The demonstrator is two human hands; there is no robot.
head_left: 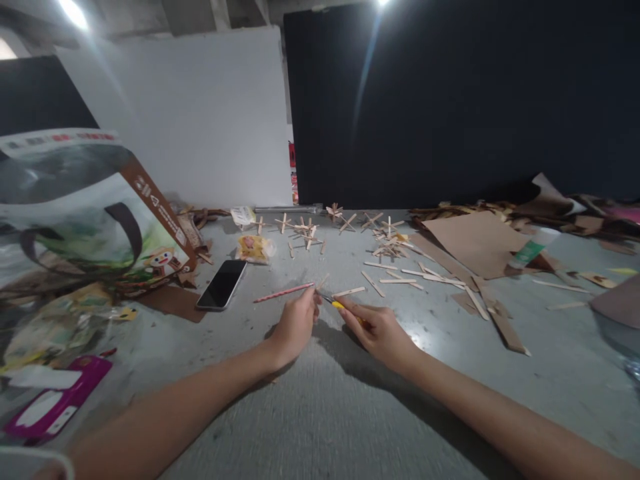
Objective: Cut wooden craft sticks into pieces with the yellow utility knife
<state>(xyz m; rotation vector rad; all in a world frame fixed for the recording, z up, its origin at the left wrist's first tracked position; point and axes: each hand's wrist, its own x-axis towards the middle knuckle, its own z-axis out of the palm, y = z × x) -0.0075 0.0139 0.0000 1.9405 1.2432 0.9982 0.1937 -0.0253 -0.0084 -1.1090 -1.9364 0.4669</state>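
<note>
My left hand is closed in a pinch above the grey table, holding a short wooden stick whose tip points up and away. My right hand grips a yellow-handled craft knife. Its metal blade points left, right up against the left fingertips and the stick; whether it touches the wood I cannot tell. A red-patterned pencil lies on the table just left of my left fingers. Beyond the knife lies a loose wooden stick, with several more sticks scattered to its right.
Crossed-stick pieces stand along the back. A black phone, a yellow packet, a large printed bag and a purple item lie left. Cardboard and a glue bottle occupy the right.
</note>
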